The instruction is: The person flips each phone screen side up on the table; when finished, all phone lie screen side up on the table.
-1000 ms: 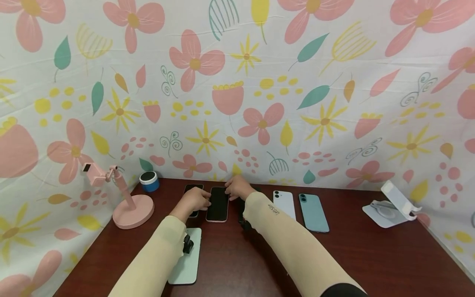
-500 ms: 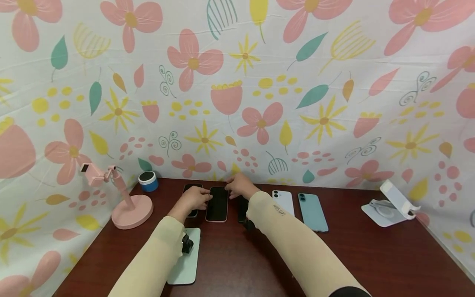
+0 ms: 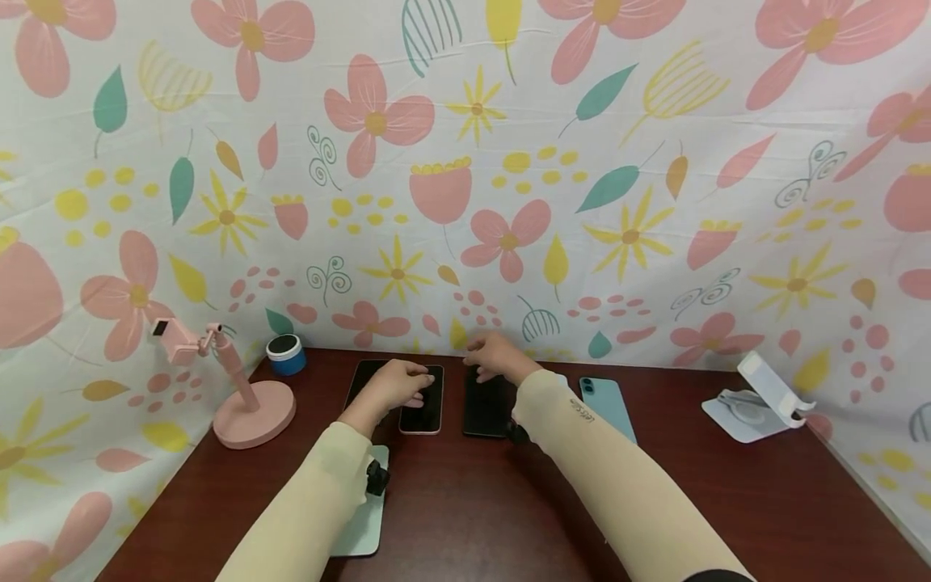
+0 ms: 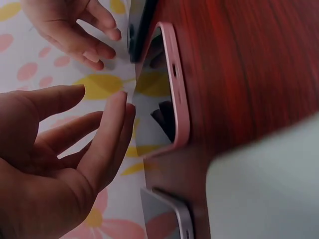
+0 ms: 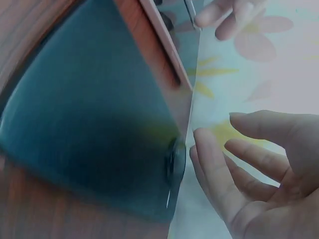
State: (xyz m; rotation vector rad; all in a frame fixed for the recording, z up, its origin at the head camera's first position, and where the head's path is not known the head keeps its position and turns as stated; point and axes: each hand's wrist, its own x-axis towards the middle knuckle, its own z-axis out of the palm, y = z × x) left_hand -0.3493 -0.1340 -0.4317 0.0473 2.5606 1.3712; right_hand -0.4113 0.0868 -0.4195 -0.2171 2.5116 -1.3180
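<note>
My left hand (image 3: 393, 385) hovers over the table with loosely bent fingers, holding nothing. Under its fingers lies a phone with a black screen and a pink frame (image 3: 422, 419), whose pink edge also shows in the left wrist view. To the right, my right hand (image 3: 498, 358) is over the far end of a dark phone (image 3: 486, 412). In the right wrist view the dark phone (image 5: 94, 109) lies back up with a raised camera bump, and the fingertips of the right hand (image 5: 259, 174) are right by that end. Another black-screened phone (image 3: 360, 376) is partly hidden behind the left hand.
A light blue phone (image 3: 609, 404) lies to the right, partly covered by the right sleeve. Under the left forearm is a pale green slab (image 3: 369, 517). A pink stand (image 3: 254, 412) and a blue jar (image 3: 286, 356) are at left, a white folding stand (image 3: 760, 404) at right.
My right hand has left the pink-framed phone's upper corner and moved right, over the dark phone. The left hand has shifted right and slightly up, from that phone's edge to over its screen.
</note>
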